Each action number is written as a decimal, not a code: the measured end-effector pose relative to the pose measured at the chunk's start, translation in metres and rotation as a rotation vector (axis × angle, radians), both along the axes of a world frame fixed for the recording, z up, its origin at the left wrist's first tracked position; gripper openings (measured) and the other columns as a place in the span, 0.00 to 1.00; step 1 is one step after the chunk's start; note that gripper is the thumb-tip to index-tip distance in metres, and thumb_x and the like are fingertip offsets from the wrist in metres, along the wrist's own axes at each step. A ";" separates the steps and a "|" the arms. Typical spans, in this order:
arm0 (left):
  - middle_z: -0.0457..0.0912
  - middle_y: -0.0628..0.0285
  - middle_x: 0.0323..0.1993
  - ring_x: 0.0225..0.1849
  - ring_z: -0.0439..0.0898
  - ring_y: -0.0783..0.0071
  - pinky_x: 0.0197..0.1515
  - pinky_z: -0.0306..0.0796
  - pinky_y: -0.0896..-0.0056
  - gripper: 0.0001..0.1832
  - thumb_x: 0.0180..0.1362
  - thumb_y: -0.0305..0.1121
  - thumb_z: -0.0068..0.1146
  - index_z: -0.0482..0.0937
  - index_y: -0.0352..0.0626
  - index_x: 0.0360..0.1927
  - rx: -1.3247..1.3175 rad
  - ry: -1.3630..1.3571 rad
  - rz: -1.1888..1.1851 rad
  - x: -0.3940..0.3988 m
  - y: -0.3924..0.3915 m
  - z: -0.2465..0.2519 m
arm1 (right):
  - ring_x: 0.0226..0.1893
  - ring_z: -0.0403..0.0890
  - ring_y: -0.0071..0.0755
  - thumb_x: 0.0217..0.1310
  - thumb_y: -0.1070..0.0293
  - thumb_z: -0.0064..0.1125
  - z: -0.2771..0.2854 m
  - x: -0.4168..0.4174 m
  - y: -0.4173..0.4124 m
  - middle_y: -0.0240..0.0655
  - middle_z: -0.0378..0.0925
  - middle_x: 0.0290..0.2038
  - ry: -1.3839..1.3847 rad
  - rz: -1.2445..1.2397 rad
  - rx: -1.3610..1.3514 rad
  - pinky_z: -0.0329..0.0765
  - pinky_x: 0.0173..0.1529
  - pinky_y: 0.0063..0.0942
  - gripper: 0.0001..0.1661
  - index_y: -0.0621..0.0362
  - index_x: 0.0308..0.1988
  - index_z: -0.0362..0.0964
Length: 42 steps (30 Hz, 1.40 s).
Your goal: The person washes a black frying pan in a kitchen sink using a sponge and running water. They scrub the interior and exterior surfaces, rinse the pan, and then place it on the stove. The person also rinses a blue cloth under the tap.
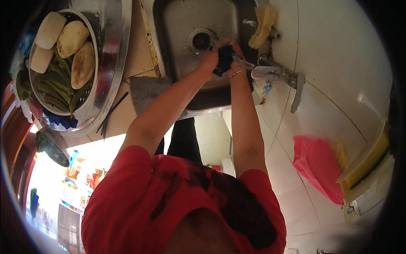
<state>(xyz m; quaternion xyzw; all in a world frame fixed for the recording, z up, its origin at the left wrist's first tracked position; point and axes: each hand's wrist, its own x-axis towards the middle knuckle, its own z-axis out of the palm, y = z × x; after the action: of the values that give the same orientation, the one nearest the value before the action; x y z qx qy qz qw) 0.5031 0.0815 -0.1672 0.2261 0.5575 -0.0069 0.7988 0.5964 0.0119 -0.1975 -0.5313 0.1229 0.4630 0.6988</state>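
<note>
Both hands are low in the stainless steel sink (pixel 177 41), gripping a wet dark blue cloth (pixel 224 60). My left hand (pixel 210 63) holds its left side. On the other side, my right hand (pixel 236 52) wraps around the far and right edges, with a thin bracelet at the wrist. Water runs onto the cloth from the chrome faucet (pixel 269 73), whose spout reaches in from the right. Just beyond my left hand lies the round sink drain (pixel 202 40). Some fingers are hidden by the cloth.
Left of the sink, an oval colander (pixel 95 47) of green beans and pale peeled vegetables sits on a metal tray (pixel 119 41). Chopsticks (pixel 111 116) and a grey cloth (pixel 147 92) lie nearby. A yellow mesh scrubber (pixel 263 27) hangs by the sink's right rim; a pink cloth (pixel 317 165) is farther right.
</note>
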 end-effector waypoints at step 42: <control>0.79 0.60 0.44 0.49 0.74 0.67 0.56 0.62 0.65 0.22 0.51 0.28 0.53 0.71 0.47 0.52 0.208 -0.216 0.009 -0.018 0.031 0.011 | 0.55 0.73 0.50 0.61 0.72 0.51 0.079 -0.013 -0.026 0.43 0.70 0.54 0.319 0.094 -0.127 0.76 0.55 0.57 0.17 0.59 0.51 0.67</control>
<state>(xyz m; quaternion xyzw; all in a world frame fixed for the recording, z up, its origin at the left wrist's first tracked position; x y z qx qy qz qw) 0.4856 0.1127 -0.1561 0.3046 0.4670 0.0787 0.8264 0.5835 -0.0141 -0.1184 -0.4992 0.2360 0.5651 0.6130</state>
